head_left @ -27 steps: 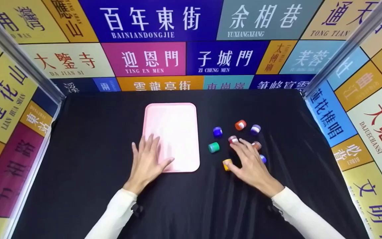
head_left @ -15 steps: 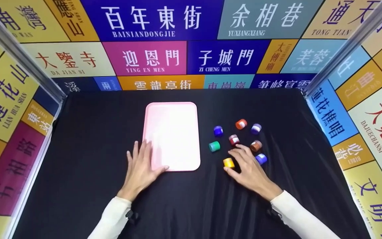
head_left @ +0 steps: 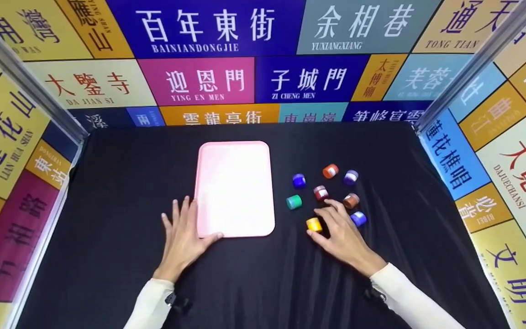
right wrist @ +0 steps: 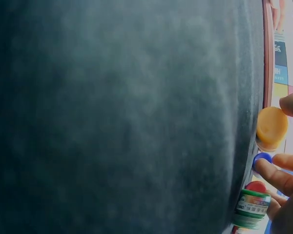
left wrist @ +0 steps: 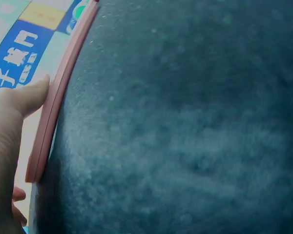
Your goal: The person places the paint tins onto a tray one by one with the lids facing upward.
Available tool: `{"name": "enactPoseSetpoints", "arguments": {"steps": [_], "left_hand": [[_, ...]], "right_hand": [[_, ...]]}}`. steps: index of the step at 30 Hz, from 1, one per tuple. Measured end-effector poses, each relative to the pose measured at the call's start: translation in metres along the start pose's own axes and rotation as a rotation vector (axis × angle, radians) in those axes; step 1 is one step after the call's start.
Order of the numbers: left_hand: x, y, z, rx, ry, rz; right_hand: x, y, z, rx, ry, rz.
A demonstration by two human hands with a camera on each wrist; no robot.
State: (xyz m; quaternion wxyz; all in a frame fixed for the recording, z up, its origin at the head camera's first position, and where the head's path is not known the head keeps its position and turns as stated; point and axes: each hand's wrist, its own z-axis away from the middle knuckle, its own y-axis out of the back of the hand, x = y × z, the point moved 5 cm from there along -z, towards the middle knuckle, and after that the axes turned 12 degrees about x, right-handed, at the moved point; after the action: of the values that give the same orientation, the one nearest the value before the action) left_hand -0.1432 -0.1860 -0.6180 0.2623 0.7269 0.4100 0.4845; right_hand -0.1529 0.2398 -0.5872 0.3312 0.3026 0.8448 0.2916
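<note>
My left hand (head_left: 181,237) is at the near left corner of a pink tray (head_left: 234,187). Its thumb (left wrist: 36,92) touches the tray's rim, and its straight fingers lie along the outer left side. On the right, my right hand (head_left: 343,233) reaches over a small yellow paint jar (head_left: 313,225) lying on the black cloth. The thumb is right at the jar's near side, while the fingers arch past its far side with a gap showing. In the right wrist view the yellow jar's round end (right wrist: 272,124) faces the camera, beside the thumb tip.
Around the right hand lie a green jar (head_left: 294,202), a dark red jar (head_left: 320,193), a brown jar (head_left: 351,200) and a blue jar (head_left: 358,218). Farther back are an orange-red jar (head_left: 330,171), a purple jar (head_left: 350,177) and another blue jar (head_left: 298,181). Printed panels wall the table.
My left hand has slid left and towards me, from over the tray to its corner. My right hand has drawn slightly nearer, its fingers bending beside the yellow jar. The jars have stayed put.
</note>
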Motion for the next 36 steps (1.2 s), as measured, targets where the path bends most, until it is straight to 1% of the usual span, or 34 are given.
{"name": "enactPoseSetpoints", "arguments": {"steps": [3,7,13,16,26,30,36], "left_hand": [[-0.005,0.0,0.003,0.007,0.003,0.0],[-0.009,-0.002,0.005,0.002,0.005,0.007],[-0.012,-0.001,0.006,0.018,0.009,0.021],[-0.011,-0.002,0.007,0.017,0.011,0.019],[-0.011,-0.004,0.008,0.04,-0.006,0.02],[-0.01,-0.005,0.007,0.034,-0.008,0.016],[-0.012,-0.003,0.007,0.022,0.001,0.003]], "right_hand": [[0.001,-0.002,0.0,-0.002,0.001,0.006],[0.003,-0.006,0.001,-0.008,0.011,0.021],[0.001,-0.009,0.0,0.021,0.073,0.035],[0.0,-0.01,0.002,0.04,0.09,0.043],[-0.002,-0.009,0.004,0.035,0.046,0.029],[-0.007,-0.008,0.003,0.036,0.044,0.013],[-0.017,-0.01,-0.001,0.031,0.044,-0.049]]}}
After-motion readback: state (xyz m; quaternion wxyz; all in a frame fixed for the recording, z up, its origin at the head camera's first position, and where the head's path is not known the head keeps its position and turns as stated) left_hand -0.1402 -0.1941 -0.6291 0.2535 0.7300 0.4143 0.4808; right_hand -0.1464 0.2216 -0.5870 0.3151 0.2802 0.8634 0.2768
